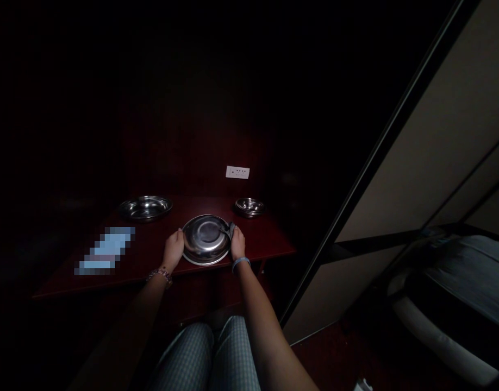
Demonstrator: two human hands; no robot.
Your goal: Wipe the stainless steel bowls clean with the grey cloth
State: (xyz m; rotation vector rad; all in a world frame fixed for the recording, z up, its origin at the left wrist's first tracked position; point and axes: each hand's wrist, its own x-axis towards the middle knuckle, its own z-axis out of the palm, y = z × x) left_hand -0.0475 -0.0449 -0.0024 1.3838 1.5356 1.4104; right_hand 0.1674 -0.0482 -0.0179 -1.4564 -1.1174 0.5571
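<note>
Head view of a dimly lit room, described from the viewer outward.

Nearest the camera, the person's knees (211,353) in pale checked cloth fill the bottom edge. Both bare forearms reach forward over them.

The left wrist bears a beaded bracelet (160,275). The right wrist bears a light blue band (240,263).

Both hands meet at the near edge of a dark red desk (151,255). A round steel plate (206,239) is there, close to the front edge and roughly midway along the lit part. Its shiny face is tipped slightly toward the camera. Whether its underside rests fully on the desk cannot be told.

The left hand (174,247) is clasped on the plate's left rim, fingers curled around the edge. The right hand (237,243) is closed at the right rim and grips a small grey cloth (230,230). The cloth lies over the upper right part of the plate's face.

To the left of the hands, a pixelated pale patch (105,251) lies on the desk. What it covers cannot be made out.

Farther back on the left stands a second steel dish (145,207), well apart from the held plate. Farther back on the right stands a small steel bowl (249,207), near the right hand but not touching it.

Behind the desk, a white socket panel (237,172) is set in the dark wall.

At the right, a pale wall panel (437,141) with a dark frame runs diagonally. Below it lies a dark padded object (457,304) with a light edge, too dim to identify.
</note>
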